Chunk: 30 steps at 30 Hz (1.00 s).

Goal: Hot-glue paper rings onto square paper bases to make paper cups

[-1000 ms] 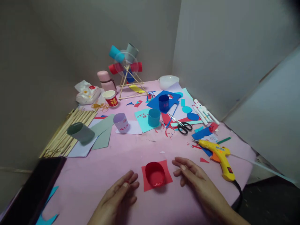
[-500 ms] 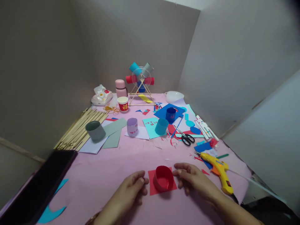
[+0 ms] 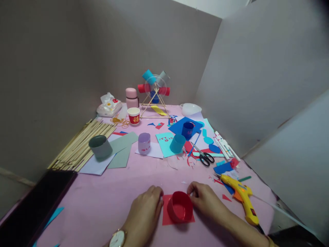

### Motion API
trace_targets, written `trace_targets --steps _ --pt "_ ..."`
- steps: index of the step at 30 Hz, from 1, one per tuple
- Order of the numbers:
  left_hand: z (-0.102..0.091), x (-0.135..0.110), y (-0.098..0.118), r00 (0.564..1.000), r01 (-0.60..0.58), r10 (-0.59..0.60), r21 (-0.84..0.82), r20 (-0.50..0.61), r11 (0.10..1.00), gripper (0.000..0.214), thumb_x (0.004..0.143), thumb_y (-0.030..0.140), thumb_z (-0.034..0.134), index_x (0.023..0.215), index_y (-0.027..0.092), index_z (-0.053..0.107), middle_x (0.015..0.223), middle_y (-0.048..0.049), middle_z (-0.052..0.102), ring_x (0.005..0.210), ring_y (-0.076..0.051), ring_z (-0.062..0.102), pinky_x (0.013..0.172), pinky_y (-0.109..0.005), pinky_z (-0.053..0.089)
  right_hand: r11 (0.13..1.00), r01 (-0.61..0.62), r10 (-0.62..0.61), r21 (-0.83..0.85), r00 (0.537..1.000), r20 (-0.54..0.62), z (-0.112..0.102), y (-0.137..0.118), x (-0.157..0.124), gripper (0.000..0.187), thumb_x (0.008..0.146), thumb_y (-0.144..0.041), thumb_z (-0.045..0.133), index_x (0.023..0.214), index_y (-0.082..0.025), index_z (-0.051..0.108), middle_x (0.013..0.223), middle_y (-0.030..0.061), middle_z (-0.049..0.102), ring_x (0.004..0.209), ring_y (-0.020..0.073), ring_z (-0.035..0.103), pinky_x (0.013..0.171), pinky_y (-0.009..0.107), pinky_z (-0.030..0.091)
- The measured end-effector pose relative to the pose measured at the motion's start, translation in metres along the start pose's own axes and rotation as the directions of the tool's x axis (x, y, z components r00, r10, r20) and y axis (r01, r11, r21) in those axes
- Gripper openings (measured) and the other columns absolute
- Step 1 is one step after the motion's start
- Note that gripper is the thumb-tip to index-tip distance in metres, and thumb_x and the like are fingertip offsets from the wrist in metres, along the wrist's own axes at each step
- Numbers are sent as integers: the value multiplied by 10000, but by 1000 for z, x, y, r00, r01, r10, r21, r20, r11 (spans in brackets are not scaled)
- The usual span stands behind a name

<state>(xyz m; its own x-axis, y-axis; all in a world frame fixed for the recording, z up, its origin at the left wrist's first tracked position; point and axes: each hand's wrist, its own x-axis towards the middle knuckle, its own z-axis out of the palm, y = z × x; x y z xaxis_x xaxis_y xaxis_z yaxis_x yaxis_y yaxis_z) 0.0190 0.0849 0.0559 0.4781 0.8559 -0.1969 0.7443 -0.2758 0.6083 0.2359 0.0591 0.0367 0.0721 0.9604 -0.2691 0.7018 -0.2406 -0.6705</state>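
A red paper ring (image 3: 180,207), like a short cup, stands upright on a square of red paper (image 3: 166,218) in front of me. My left hand (image 3: 147,207) is at the square's upper left corner, its fingers pressed together on the edge. At the upper right corner my right hand (image 3: 203,199) pinches with thumb and forefinger, close against the ring's wall. The fingertips of both hands are partly hidden.
To the right lie a yellow glue gun (image 3: 241,195) and black-handled scissors (image 3: 205,158). Grey (image 3: 100,148), purple (image 3: 144,144), light blue (image 3: 177,144) and dark blue (image 3: 188,129) paper cups stand beyond. Bamboo sticks (image 3: 82,145) lie left; a stick-framed wheel (image 3: 155,89) stands behind.
Both hands have closed in on the red paper's upper corners, their fingers drawing together from a looser, spread pose. The ring stays on the square; the view has shifted slightly.
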Motion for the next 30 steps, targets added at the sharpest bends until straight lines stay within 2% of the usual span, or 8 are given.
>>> trace_targets --steps 6,9,12,14,17,22,27,30 --pt "-3 6 -5 1000 1 -2 -81 -9 997 148 855 154 432 784 196 555 866 -72 630 777 -238 571 699 -339 351 987 -2 -10 158 997 76 -3 2 5 185 845 -164 670 685 -166 577 592 -86 515 538 105 515 545 250 424" --pt "-7 10 -8 1000 16 -16 -199 4 980 128 836 191 448 747 206 539 817 -47 625 764 -221 552 700 -328 347 955 -15 -17 297 994 106 -4 6 8 184 842 -173 669 690 -170 565 612 -80 531 559 109 530 555 251 426" --pt "-9 17 -13 998 55 -36 -376 57 925 107 808 273 485 737 210 535 757 -19 613 736 -205 543 679 -312 356 890 -74 -8 451 984 177 -1 11 12 181 873 -249 632 732 -182 541 552 -93 531 462 95 514 469 226 382" --pt "-6 22 -18 992 103 -48 -523 117 846 147 781 356 509 745 213 510 695 5 587 682 -186 547 643 -293 369 837 -124 1 533 974 225 1 14 16 193 867 -312 627 754 -190 529 509 -100 533 398 88 494 411 210 332" --pt "-2 24 -21 969 223 -73 -718 234 659 262 749 471 523 791 221 454 613 36 548 567 -152 553 558 -253 365 756 -183 28 629 968 248 4 12 18 232 809 -370 665 754 -197 519 478 -111 512 354 74 455 371 197 289" --pt "-4 18 -17 944 326 -85 -868 317 375 374 748 517 640 900 191 534 747 -16 631 630 -133 597 590 -225 409 629 -243 85 739 966 245 6 1 21 272 699 -368 727 732 -184 529 437 -94 535 333 51 425 367 178 256" --pt "-5 17 -19 954 300 -88 -923 287 242 403 740 551 700 742 158 609 633 -13 609 571 -127 561 550 -208 395 551 -221 53 804 971 231 14 -10 27 348 675 -452 746 722 -171 546 437 -72 546 349 44 448 371 161 264" --pt "-4 21 -29 964 258 -108 -948 241 185 413 721 541 736 755 141 639 627 -16 616 556 -113 548 548 -193 392 542 -211 4 813 969 249 19 -16 31 450 675 -564 737 726 -146 579 461 -43 571 331 38 453 352 154 274"
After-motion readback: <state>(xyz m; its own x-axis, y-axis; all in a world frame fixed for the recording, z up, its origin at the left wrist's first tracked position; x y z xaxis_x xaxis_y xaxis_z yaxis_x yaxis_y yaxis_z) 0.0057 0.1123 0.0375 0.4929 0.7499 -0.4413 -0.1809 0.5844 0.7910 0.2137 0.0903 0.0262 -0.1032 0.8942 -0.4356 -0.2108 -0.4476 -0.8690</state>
